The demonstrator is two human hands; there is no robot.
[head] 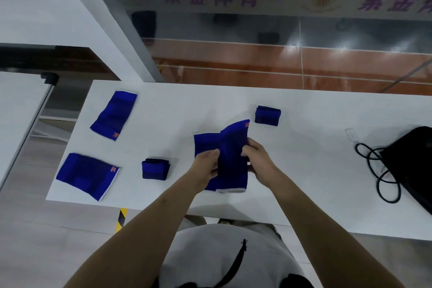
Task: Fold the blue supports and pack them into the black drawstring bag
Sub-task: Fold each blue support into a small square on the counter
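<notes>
Left hand (208, 166) and right hand (258, 159) each pinch the half-folded blue support (224, 154) over the worktop (304, 170). Stretchy knit may spring open if either pinch loosens, and the black drawstring bag (411, 163) lies well apart.

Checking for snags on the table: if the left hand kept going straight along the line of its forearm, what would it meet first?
The left hand already grips the blue support being folded, so that comes first. Beyond it, the line runs toward the small folded support at the far edge, though depth is uncertain.
</notes>
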